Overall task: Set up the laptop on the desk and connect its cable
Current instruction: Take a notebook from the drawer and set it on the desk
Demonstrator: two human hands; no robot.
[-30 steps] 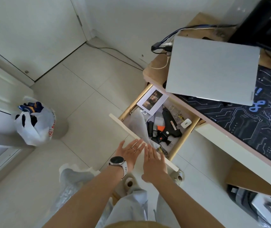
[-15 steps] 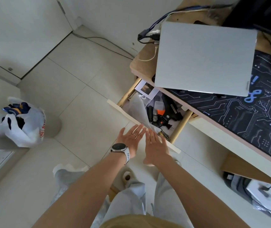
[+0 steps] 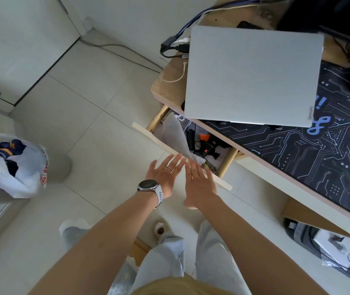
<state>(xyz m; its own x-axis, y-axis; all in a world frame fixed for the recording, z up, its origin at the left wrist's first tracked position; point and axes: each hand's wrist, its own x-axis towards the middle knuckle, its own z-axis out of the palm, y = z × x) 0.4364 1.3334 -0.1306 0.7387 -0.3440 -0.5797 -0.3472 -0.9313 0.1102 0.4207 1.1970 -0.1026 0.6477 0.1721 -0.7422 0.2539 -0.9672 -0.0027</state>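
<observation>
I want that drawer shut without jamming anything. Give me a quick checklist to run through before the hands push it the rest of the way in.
1. Left hand and right hand flat on the drawer front: ok.
2. Fingers clear of the gap: cannot tell.
3. White plastic bag below the front's top edge: not ok, it sticks up.
4. Tools lying low inside: cannot tell.
5. Closed laptop fully on the desk: not ok, a corner overhangs the drawer.

Both flat hands (image 3: 182, 177) have pushed the drawer (image 3: 180, 154) further under the desk (image 3: 165, 90).
</observation>
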